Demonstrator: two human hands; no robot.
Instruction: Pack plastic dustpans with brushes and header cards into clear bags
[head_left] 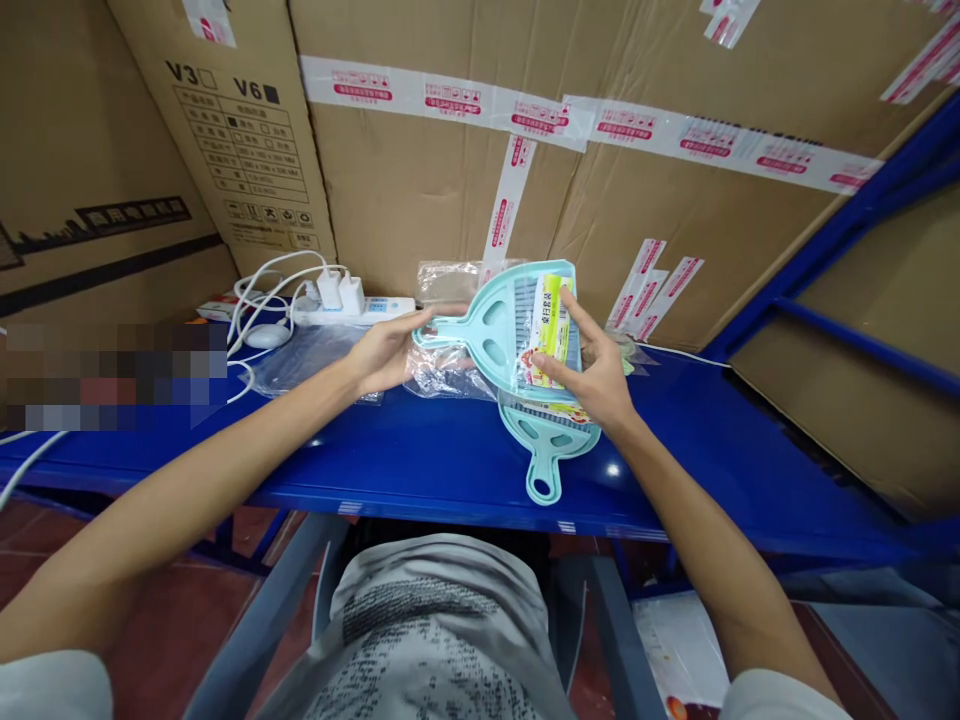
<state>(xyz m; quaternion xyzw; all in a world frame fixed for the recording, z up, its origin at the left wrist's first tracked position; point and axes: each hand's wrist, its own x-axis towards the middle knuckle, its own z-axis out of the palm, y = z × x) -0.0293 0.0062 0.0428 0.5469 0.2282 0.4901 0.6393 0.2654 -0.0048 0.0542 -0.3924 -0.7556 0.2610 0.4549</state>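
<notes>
The mint-green dustpan set (491,318) is held up in front of you over the table, its handle pointing to your left and its wide end to your right. A grey-bristled brush (525,300) lies in the pan, under a yellow and white label (551,325). Your left hand (382,352) has the handle between thumb and fingers, nearly closed, with the fingers passing behind it. Your right hand (606,375) pinches the wide end, thumb and forefinger spread over the label; you cannot see its other fingertips. Crinkled clear plastic (442,375) shows around the handle, though how far it wraps the set is hard to tell. Just below, a second dustpan (541,440) of the same colour lies on the blue table (435,450), its handle towards you and its upper part hidden by the one you hold. To your left, a flat clear bag (300,365) lies near a white power strip (386,310) with chargers (341,292) and looping white cables (259,270). Behind everything stand taped cardboard panels (405,190)
</notes>
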